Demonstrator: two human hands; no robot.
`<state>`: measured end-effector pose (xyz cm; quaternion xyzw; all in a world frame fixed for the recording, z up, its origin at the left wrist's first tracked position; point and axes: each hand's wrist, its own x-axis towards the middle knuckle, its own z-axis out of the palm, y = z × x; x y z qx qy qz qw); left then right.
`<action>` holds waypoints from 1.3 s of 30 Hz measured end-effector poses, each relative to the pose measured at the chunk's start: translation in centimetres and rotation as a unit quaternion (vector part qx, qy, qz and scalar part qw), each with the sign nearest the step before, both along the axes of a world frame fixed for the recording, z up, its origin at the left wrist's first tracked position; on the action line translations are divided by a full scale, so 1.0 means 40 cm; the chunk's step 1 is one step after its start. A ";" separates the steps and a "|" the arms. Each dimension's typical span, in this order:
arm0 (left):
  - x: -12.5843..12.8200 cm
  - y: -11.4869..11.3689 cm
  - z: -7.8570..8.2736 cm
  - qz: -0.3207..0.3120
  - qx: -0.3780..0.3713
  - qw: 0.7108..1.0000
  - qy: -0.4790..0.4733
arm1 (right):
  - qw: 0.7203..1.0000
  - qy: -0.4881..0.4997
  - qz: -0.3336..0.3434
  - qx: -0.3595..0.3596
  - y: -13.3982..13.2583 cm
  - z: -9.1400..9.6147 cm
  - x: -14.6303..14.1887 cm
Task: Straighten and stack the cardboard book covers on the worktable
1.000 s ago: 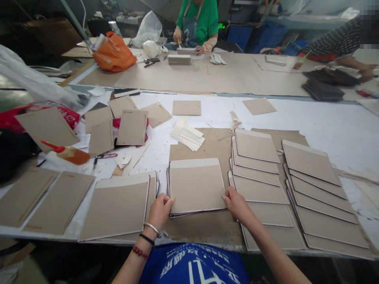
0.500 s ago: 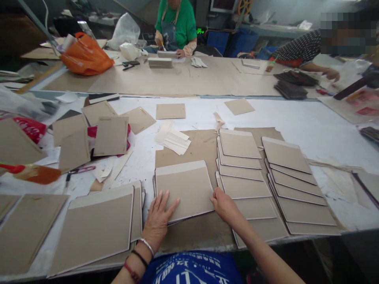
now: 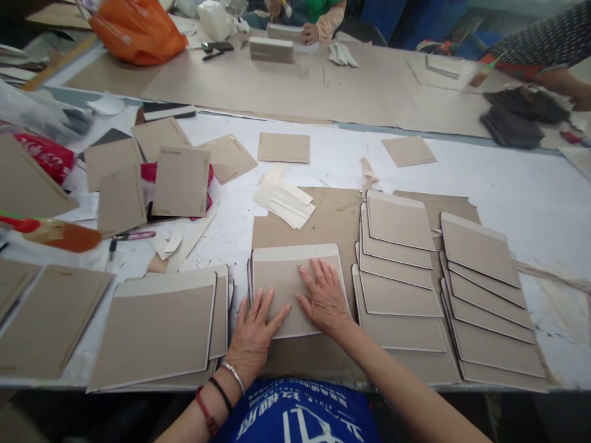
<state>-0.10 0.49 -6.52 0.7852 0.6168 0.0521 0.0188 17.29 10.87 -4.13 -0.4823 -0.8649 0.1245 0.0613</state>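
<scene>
The white table [image 3: 508, 184] fills most of the view, and a second, paper-covered table [image 3: 369, 92] butts against it at twelve o'clock. On the white table lies a brown cardboard sheet [image 3: 323, 215], and the grey board stack [image 3: 286, 271] sits on its near part, straight ahead of the person and close to the table's front edge.

At three o'clock of that stack two overlapping rows of boards run front to back: the nearer row [image 3: 397, 258] just beside it, the farther row [image 3: 484, 289] beyond. At nine o'clock lies a larger pile of boards [image 3: 157, 326], just beside the stack but not touching it. Loose boards [image 3: 180, 181] are scattered at ten o'clock.

Both hands rest on the top board of the stack. The left hand [image 3: 253, 332] lies palm down on its near left corner, fingers spread and flat, gripping nothing. The right hand [image 3: 325, 298] lies palm down at the stack's middle and right — fingers also splayed flat, closed round nothing.

At twelve o'clock of the stack lies a fan of pale paper strips [image 3: 286, 200]. An orange bag [image 3: 138, 31] sits on the far table at eleven o'clock, and a co-worker's hand [image 3: 310, 32] rests there at twelve. An orange bottle [image 3: 55, 232] lies at nine o'clock, far left, with scissors [image 3: 132, 235] near it.
</scene>
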 end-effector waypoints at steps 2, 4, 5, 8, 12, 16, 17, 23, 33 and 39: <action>0.002 -0.001 -0.001 0.002 -0.003 1.000 -0.016 | 1.000 -0.001 0.008 0.013 -0.006 -0.030 -0.006; 0.003 0.001 -0.001 0.004 -0.010 0.999 -0.040 | 1.000 -0.001 0.011 0.029 -0.011 -0.045 -0.004; 0.002 0.002 0.000 0.004 -0.013 0.999 -0.050 | 0.999 -0.001 0.013 0.035 -0.012 -0.048 -0.002; 0.000 0.006 0.002 0.002 -0.012 0.998 -0.062 | 0.999 -0.008 0.016 0.040 -0.010 -0.044 0.000; -0.002 0.010 0.001 -0.007 -0.001 0.999 -0.052 | 0.999 -0.011 0.012 0.047 -0.009 -0.039 0.000; -0.007 0.005 0.001 -0.006 0.021 0.999 -0.045 | 0.997 0.003 -0.003 0.071 -0.013 -0.048 0.006; -0.009 0.004 0.004 -0.006 0.025 0.999 -0.042 | 0.997 0.005 -0.016 0.080 -0.013 -0.051 0.008; 0.013 0.050 0.029 0.030 0.034 0.999 -0.023 | 0.993 -0.008 -0.083 0.088 -0.010 -0.057 0.011; 0.077 0.112 -0.030 0.136 0.102 0.981 -0.090 | 0.979 0.040 -0.158 0.121 -0.016 -0.073 0.022; 0.063 0.083 -0.064 0.275 0.138 0.936 -0.171 | 0.930 0.042 -0.364 0.027 -0.019 -0.085 0.062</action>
